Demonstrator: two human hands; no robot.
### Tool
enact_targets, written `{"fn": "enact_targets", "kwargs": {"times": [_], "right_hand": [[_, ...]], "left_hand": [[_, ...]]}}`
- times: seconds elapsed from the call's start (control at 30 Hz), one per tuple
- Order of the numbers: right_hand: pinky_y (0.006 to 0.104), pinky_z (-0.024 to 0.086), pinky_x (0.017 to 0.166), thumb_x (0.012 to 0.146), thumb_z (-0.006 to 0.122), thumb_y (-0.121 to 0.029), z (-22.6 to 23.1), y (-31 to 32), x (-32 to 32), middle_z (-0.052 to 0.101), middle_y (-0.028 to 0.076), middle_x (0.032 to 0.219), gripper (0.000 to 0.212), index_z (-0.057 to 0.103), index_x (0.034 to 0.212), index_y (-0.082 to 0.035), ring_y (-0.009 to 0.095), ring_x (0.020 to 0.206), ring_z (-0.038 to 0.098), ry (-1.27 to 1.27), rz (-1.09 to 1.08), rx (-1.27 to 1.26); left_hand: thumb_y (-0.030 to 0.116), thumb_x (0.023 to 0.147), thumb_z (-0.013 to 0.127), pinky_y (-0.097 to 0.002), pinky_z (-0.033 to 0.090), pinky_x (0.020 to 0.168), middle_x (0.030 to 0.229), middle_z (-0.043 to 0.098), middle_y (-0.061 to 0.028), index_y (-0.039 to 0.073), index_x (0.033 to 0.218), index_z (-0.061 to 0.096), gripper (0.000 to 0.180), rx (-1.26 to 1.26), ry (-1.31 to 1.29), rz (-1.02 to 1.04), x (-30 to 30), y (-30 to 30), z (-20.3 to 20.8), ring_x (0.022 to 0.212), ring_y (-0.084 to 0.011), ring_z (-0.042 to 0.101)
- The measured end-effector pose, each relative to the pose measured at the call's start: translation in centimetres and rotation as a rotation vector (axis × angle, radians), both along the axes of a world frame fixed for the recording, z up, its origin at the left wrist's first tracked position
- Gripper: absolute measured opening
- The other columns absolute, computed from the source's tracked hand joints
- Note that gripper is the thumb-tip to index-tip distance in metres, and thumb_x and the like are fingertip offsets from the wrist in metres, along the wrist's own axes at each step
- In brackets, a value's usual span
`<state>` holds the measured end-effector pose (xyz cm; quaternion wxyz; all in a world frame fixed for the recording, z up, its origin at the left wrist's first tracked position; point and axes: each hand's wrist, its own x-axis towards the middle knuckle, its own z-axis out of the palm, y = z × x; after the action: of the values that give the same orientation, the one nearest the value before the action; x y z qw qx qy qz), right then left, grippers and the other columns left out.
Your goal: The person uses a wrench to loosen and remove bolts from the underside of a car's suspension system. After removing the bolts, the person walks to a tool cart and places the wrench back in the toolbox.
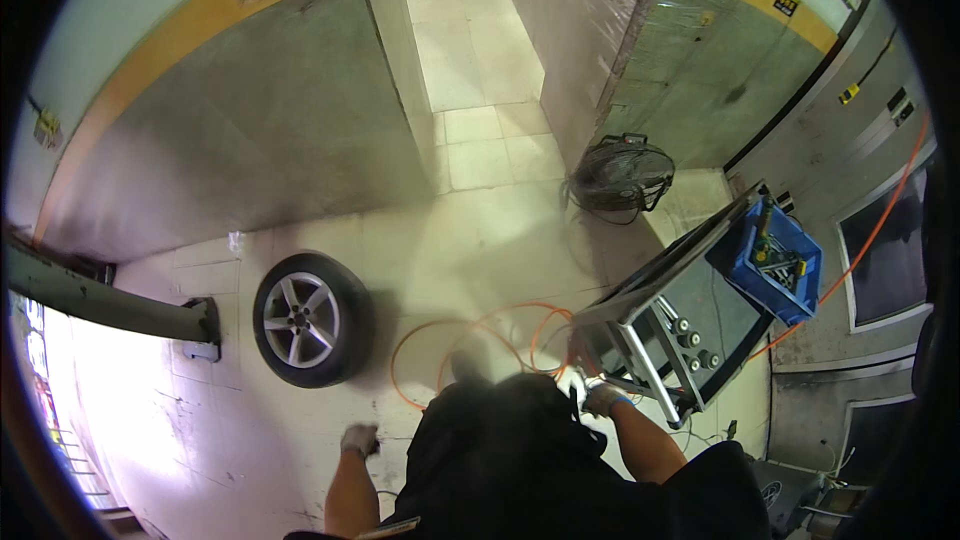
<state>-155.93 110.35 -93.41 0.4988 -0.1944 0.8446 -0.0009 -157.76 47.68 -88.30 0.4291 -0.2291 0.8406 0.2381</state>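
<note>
My left hand [360, 439], in a greyish glove, hangs over the pale floor with its fingers curled in. A small dark spot shows at its fingertips; whether that is an object or part of the glove is unclear. My right hand [603, 400], also gloved, is low beside the tool cart [655, 355], close to its near left corner. Bright glare and my dark clothing hide most of its fingers. To the left, a car wheel [300, 320] with a silver spoked rim and black tyre shows its rim face. Loops of orange air hose [470, 325] run along the floor to the cart.
A blue bin [790, 260] of tools sits on the cart. A black floor fan [625, 175] stands by the wall panel. At left, a grey lift arm [110, 305] reaches in above the floor. Wrapped wall panels [250, 110] flank a passage ahead. Grey cabinets [850, 290] line the right.
</note>
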Motion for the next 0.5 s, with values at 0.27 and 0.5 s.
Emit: {"fn": "enact_targets", "kwargs": {"times": [0.27, 0.5], "right_hand": [[0.0384, 0.057, 0.07, 0.097, 0.06, -0.043, 2.5, 1.5, -4.2, 0.074, 0.011, 0.099, 0.038, 0.077, 0.103, -0.01, 0.022, 0.079, 0.072, -0.425, -1.14, 0.219], [0.0377, 0.058, 0.079, 0.098, 0.059, -0.041, 1.9, 3.2, -32.6, 0.073, 0.011, 0.118, 0.04, 0.075, 0.116, -0.008, 0.021, 0.092, 0.074, -0.303, -1.171, 0.235]], "left_hand": [[0.037, 0.093, 0.068, -0.0387, 0.057, 0.08, 0.099, 0.075, -0.0166, 0.001, 0.119, 0.071, 0.045, 0.09, 0.394, 0.187, -44.3, 7.1, 12.0, 0.088, -0.0269, 0.072], [0.043, 0.096, 0.061, -0.0455, 0.053, 0.096, 0.121, 0.071, -0.0227, 0.003, 0.122, 0.07, 0.049, -0.103, 0.247, -0.204, -61.4, 12.7, 6.7, 0.114, -0.0399, 0.068]]}}
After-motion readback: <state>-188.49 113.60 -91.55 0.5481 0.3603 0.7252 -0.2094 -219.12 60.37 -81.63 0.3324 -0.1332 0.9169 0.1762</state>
